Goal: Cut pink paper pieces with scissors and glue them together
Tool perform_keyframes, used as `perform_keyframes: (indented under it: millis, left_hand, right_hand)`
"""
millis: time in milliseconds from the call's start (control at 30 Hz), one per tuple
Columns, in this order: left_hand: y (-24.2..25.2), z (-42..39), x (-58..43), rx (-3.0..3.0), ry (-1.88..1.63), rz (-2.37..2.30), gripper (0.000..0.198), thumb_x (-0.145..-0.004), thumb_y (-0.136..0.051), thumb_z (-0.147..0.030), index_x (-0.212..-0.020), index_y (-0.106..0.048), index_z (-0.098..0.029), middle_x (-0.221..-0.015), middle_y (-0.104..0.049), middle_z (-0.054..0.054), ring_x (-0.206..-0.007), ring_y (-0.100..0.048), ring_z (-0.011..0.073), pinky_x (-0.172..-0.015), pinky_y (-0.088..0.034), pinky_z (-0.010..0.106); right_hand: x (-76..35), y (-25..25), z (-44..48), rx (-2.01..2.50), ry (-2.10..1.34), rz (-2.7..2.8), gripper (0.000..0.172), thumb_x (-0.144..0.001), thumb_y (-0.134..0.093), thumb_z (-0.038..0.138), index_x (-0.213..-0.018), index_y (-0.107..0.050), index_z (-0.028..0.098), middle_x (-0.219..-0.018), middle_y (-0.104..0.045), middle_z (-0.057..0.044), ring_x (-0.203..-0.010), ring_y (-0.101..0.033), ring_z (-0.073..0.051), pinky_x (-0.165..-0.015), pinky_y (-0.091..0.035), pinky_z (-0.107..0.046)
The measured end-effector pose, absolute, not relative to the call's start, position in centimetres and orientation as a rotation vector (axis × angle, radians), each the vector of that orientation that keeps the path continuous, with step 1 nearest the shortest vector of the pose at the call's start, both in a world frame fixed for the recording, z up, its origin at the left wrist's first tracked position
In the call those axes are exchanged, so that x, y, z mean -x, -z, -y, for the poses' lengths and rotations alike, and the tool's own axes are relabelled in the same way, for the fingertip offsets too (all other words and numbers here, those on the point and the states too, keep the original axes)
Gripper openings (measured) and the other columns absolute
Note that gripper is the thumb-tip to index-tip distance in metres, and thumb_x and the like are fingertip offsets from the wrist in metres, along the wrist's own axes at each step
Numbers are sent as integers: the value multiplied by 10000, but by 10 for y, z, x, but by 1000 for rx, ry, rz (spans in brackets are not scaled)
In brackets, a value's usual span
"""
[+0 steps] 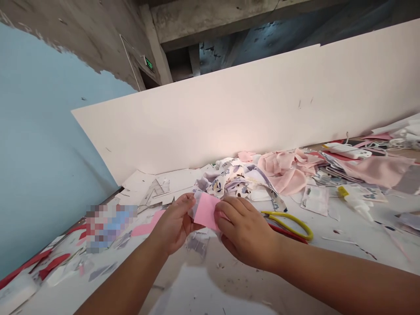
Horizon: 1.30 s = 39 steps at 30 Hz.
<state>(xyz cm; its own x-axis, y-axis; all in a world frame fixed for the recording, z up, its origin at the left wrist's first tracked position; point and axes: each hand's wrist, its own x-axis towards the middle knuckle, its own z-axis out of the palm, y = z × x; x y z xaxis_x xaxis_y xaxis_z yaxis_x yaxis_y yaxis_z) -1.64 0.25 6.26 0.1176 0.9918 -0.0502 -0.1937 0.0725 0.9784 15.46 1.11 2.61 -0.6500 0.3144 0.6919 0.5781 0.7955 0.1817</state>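
Between my two hands, above the white table, is a small pink rectangular piece (206,210) with a pale greyish fabric edge along its left side. My left hand (179,216) pinches that left edge between thumb and fingers. The fingers of my right hand (241,225) are curled over the right end of the piece and hide part of it. Just right of my right hand lie scissors with yellow and red handles (293,224); their blades are largely out of sight. A greyish fabric scrap (198,245) rests on the table below the pink piece.
Floral fabric (229,177) and crumpled pink cloth (288,166) are heaped behind my hands. A white bottle with a yellow cap (356,201) lies at the right. Red and pale scraps (54,266) litter the left side. A white board (229,113) stands along the back.
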Motion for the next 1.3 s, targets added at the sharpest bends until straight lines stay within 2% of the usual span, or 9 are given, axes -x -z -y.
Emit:
perform_keyframes:
  millis: [133, 267, 400, 467, 533, 700, 833, 967, 1300]
  left_hand:
    - [-60, 0, 15, -1274, -1227, -1125, 452, -608, -667, -220, -1013, -467, -208, -770, -594, -3, -651, -551, 118, -622, -457, 267]
    - [-59, -2, 18, -1314, -1262, -1170, 394, -619, -641, -223, -978, -482, -192, -682, -589, -13, -595, -538, 123, -566, -439, 260]
    - [-59, -4, 24, -1307, -1345, -1075, 399, -591, -676, -229, -943, -489, -201, -714, -598, -15, -639, -546, 115, -612, -441, 252]
    - [-57, -6, 25, -1309, -1398, -1111, 383, -612, -667, -249, -948, -490, -203, -740, -605, -9, -665, -548, 114, -626, -439, 250]
    - [-54, -6, 24, -1313, -1411, -1168, 372, -634, -650, -267, -963, -486, -206, -755, -611, -6, -673, -547, 114, -627, -436, 251]
    - [-46, -8, 20, -1273, -1417, -1234, 367, -626, -641, -280, -947, -484, -196, -703, -601, -15, -635, -551, 121, -613, -435, 264]
    - [-38, -12, 20, -1252, -1372, -1248, 393, -568, -680, -306, -879, -474, -183, -570, -555, -45, -508, -516, 105, -517, -407, 235]
    - [-29, -16, 22, -1270, -1348, -1315, 397, -541, -694, -338, -832, -473, -180, -624, -587, -25, -520, -533, 111, -509, -403, 233]
    - [-12, -19, 24, -1346, -1285, -1262, 391, -591, -673, -310, -910, -482, -191, -694, -561, -26, -583, -518, 94, -539, -417, 215]
  right_hand:
    - [-158, -33, -5, 694, 326, 2322, 131, -674, -520, 218, -778, -564, 152, -912, -517, -111, -925, -401, -260, -769, -349, -417]
    - [-169, -43, -6, 656, -100, 2103, 195, -674, -542, 312, -817, -529, 179, -929, -488, -93, -919, -428, -236, -795, -364, -412]
    - [-178, -46, -22, 849, -1046, 1819, 480, -711, -545, 385, -1141, -390, 240, -1177, -422, -90, -1079, -418, -227, -863, -370, -401]
    - [-178, -43, -31, 755, -1585, 1644, 552, -695, -569, 396, -1173, -354, 222, -1136, -470, -90, -1004, -500, -203, -839, -406, -377]
    - [-174, -39, -37, 686, -1805, 1494, 499, -647, -633, 331, -1082, -428, 196, -996, -545, -62, -874, -561, -169, -794, -436, -347]
    - [-168, -29, -42, 847, -1613, 1407, 238, -585, -676, 287, -687, -494, 172, -681, -549, 20, -630, -545, -108, -624, -447, -263]
    - [-170, -27, -42, 1041, -1327, 1603, 198, -628, -624, 320, -680, -498, 176, -579, -463, 53, -510, -415, -70, -479, -338, -204]
    - [-172, -25, -43, 1130, -1104, 1744, 187, -665, -569, 353, -670, -498, 181, -528, -311, 75, -474, -288, -60, -437, -226, -193]
    - [-173, -8, -54, 1092, -1243, 1727, 222, -668, -553, 386, -760, -459, 207, -508, -370, 85, -435, -281, -63, -427, -212, -192]
